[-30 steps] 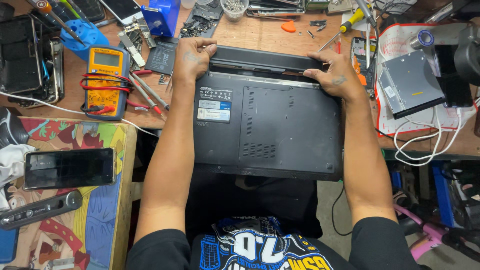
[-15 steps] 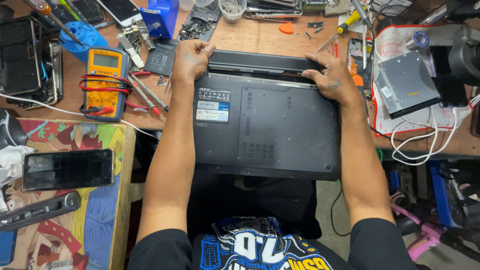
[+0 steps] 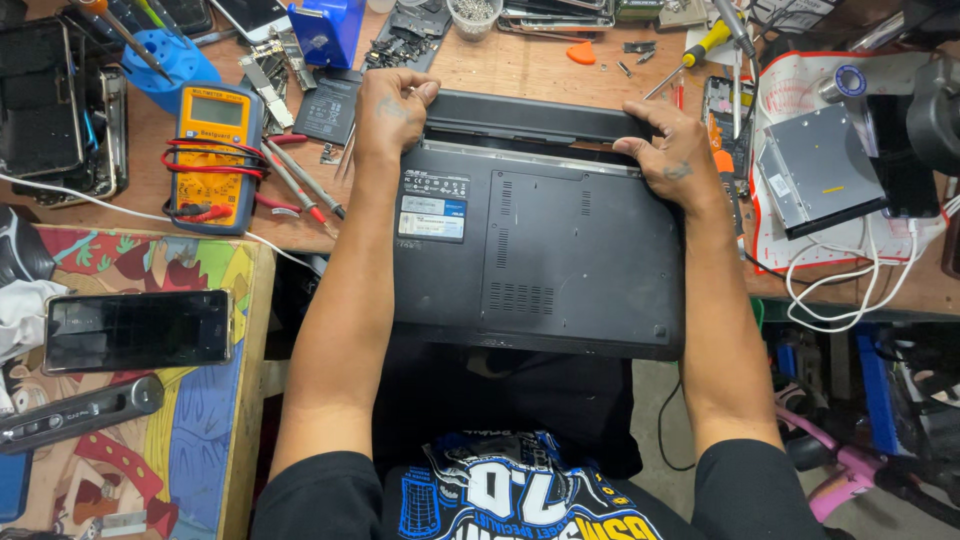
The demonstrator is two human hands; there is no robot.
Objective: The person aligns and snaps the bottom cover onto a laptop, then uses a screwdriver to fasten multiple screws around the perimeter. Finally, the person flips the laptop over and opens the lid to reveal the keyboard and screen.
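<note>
Head view looks straight down on one black laptop (image 3: pixel 540 255) lying bottom-up on the wooden table (image 3: pixel 520 65), its near edge hanging over the table's front toward the person's lap. Along its far edge sits one long black battery pack (image 3: pixel 530 115), slightly raised from its bay, with a thin gap showing along the seam. The left hand (image 3: pixel 392 105) rests on the pack's left end, fingers curled over its corner; the right hand (image 3: pixel 672 150) presses at the right end, fingers bent and fingertips on the seam. Neither hand is closed around anything; both bear down on the pack and case.

The laptop looks stiff and fairly heavy, with a smooth plastic shell that could slip; its two ends seem the safest places to take hold. The pack is rigid and lighter, best held at both ends.

Left of the laptop lies one yellow multimeter (image 3: pixel 215 150) with red leads coiled on it. One silver optical drive (image 3: pixel 820 170) lies to the right. One dark phone (image 3: pixel 138 328) rests on the colourful side table (image 3: pixel 215 420).
</note>
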